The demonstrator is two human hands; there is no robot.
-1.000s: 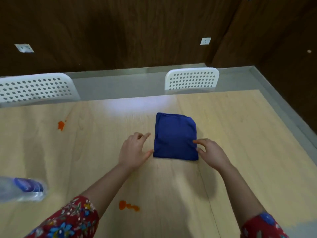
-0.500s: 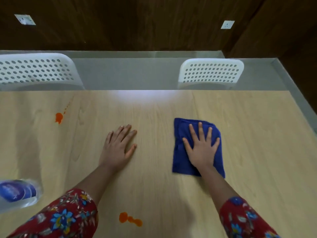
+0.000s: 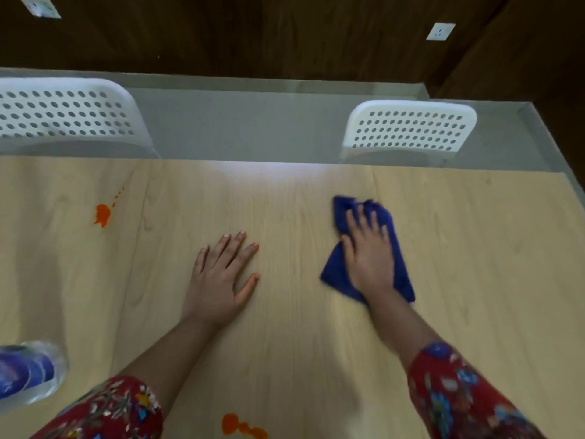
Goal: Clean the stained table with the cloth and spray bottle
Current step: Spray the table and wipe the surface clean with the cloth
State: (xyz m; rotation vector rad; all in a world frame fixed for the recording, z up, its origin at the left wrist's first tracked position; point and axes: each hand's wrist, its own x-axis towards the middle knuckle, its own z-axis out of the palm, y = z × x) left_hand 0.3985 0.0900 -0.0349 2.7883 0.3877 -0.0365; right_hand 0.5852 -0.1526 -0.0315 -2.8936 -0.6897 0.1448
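Note:
A blue cloth [image 3: 402, 275] lies on the light wooden table [image 3: 297, 350], right of centre, bunched at its far end. My right hand [image 3: 368, 251] presses on top of it, fingers close together and only slightly bent, the hand motion-blurred. Flat on the bare wood to the left, my left hand [image 3: 221, 277] rests with fingers spread and holds nothing. The clear spray bottle with a blue label [image 3: 27, 375] lies at the near left edge. One orange stain [image 3: 102, 214] marks the far left. Another orange stain [image 3: 243, 427] sits at the near edge between my arms.
Two white perforated chairs stand behind the table's far edge, the left chair [image 3: 63, 115] and the right chair [image 3: 408, 131]. Grey floor and a dark wooden wall [image 3: 253, 33] with sockets lie beyond. The table's right edge [image 3: 569, 185] runs close to the cloth's side.
My right hand went from the cloth's edge onto its top, and its splayed fingers have since drawn together, bunching the cloth. My left hand left the cloth and now lies flat.

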